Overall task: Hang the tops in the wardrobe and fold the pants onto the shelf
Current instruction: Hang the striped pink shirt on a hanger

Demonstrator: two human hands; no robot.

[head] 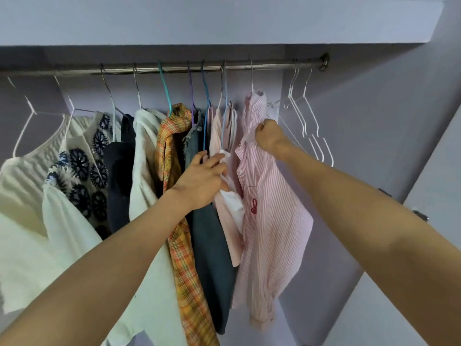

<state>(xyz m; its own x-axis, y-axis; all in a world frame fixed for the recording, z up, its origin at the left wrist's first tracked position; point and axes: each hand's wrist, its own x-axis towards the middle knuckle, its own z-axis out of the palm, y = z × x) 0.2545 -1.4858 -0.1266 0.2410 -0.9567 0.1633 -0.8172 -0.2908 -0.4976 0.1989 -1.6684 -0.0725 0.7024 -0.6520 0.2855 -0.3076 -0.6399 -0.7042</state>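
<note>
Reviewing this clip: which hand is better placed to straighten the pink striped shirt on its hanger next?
Probably the right hand: it already grips the pink striped shirt at its shoulder, just below the hanger hook. The left hand holds the pale pink top beside it.

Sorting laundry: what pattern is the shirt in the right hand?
Pink and white stripes on the shirt, head view.

Rail (174, 68) shiny metal; striped shirt (272, 208) thin woven cloth; empty hangers (305, 116) white coated wire; wardrobe wall (374, 121) matt
</note>
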